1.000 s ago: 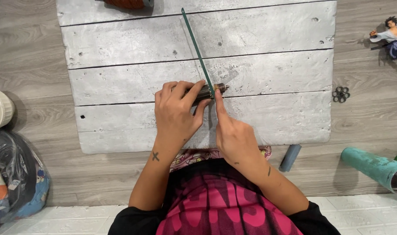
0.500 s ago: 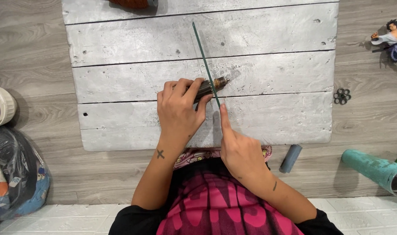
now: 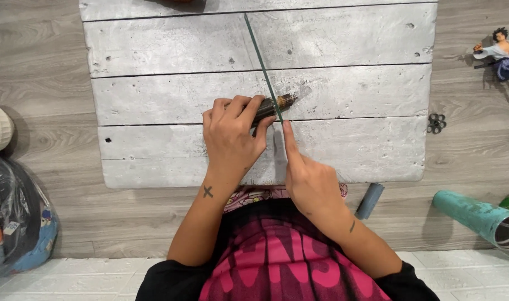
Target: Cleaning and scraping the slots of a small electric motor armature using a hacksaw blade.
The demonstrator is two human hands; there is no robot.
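- Right hand (image 3: 313,181) sits nearest, forefinger stretched toward twelve o'clock, tip touching the thin green rod (image 3: 262,66); the other fingers are curled in, grasping nothing visible.
- Left hand (image 3: 230,139), at nine o'clock of it, has its fingers clenched round a dark brass-tipped tool (image 3: 274,105).
- The rod runs on toward eleven o'clock across the grey plank board (image 3: 154,95).

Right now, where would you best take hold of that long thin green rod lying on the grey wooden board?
Probably the long thin green rod at its bare far half, from above: it lies flat, and the left hand and right hand crowd its near end.
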